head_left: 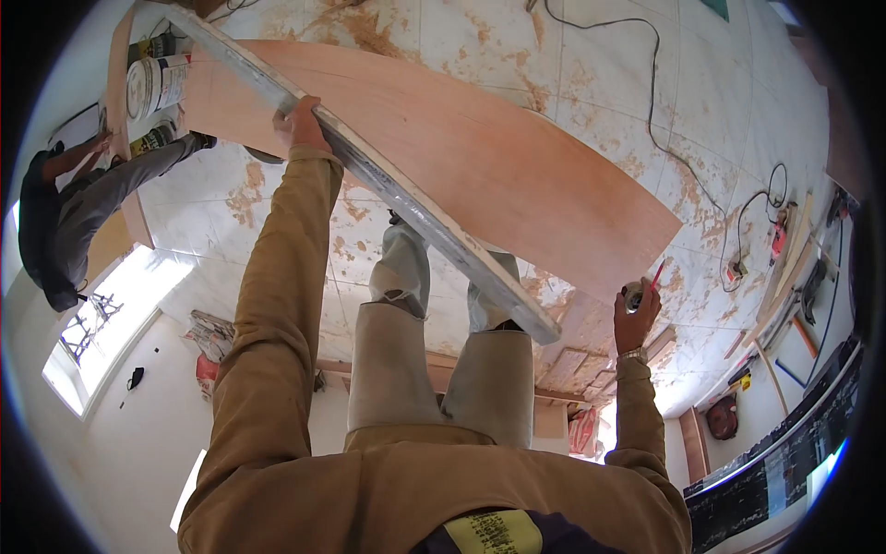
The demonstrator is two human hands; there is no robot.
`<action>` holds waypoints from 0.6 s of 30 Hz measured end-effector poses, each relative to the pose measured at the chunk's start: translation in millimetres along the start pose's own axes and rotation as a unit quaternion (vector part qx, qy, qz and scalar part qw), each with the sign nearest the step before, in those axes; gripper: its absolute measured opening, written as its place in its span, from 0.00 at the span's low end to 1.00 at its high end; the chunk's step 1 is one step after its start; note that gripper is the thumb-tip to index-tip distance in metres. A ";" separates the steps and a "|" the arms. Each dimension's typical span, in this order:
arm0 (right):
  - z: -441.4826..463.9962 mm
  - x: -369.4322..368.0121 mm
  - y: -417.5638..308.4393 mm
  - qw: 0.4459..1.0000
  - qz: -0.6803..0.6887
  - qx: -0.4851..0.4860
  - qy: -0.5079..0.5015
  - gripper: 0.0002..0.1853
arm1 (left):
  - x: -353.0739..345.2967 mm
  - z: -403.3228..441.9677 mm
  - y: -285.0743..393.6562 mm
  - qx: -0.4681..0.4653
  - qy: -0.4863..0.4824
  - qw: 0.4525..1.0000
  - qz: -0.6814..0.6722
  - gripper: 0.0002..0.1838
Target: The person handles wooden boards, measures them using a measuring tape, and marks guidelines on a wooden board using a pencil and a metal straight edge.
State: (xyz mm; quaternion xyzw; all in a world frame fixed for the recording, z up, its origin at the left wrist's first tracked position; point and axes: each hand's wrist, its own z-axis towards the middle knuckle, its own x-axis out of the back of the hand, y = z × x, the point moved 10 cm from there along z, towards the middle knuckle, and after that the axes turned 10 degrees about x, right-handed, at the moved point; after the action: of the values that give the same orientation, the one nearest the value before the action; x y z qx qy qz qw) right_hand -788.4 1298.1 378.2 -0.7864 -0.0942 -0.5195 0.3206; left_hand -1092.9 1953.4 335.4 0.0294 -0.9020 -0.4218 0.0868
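Observation:
A long, narrow straightedge bar (415, 208), with a silvery side and pale edge, runs diagonally from the upper left to just in front of my knees. My left hand (303, 126) is wrapped round it in its upper half. Beneath the bar lies a large reddish-brown plywood sheet (480, 157) with a curved look in this wide lens. My right hand (637, 319), off the sheet's right end, holds a round tape measure (632, 295) together with a red pencil (658, 274) that points upward.
White buckets (161, 85) stand at the left end of the sheet. A co-worker (69, 208) in dark clothes holds another board (118, 83) there. Sawdust covers parts of the tiled floor (591, 46). A black cable (657, 55) snakes across the right side, near wood strips (784, 268) and tools.

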 end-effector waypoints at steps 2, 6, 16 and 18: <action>49.9 -13.9 -19.5 0.999 0.004 0.034 0.019 0.34 | 7.9 7.3 20.2 -0.029 0.020 0.999 0.030 0.27; 103.1 -66.1 -30.1 0.997 0.029 0.063 0.026 0.34 | 46.1 81.7 60.8 -0.117 0.028 0.981 0.150 0.29; 119.4 -68.9 -46.1 0.998 -0.037 0.046 0.031 0.32 | 133.1 52.3 53.1 -0.167 -0.008 0.934 0.315 0.35; 111.1 -56.6 -53.2 0.994 -0.081 0.056 0.049 0.30 | 165.7 18.1 20.2 -0.167 -0.019 0.933 0.319 0.33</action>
State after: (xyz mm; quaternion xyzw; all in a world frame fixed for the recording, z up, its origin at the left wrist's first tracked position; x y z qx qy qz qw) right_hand -755.0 1416.8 321.8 -0.7305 -0.1706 -0.5756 0.3255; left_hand -1258.7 1959.1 361.3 -0.2829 -0.7822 -0.5166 0.2029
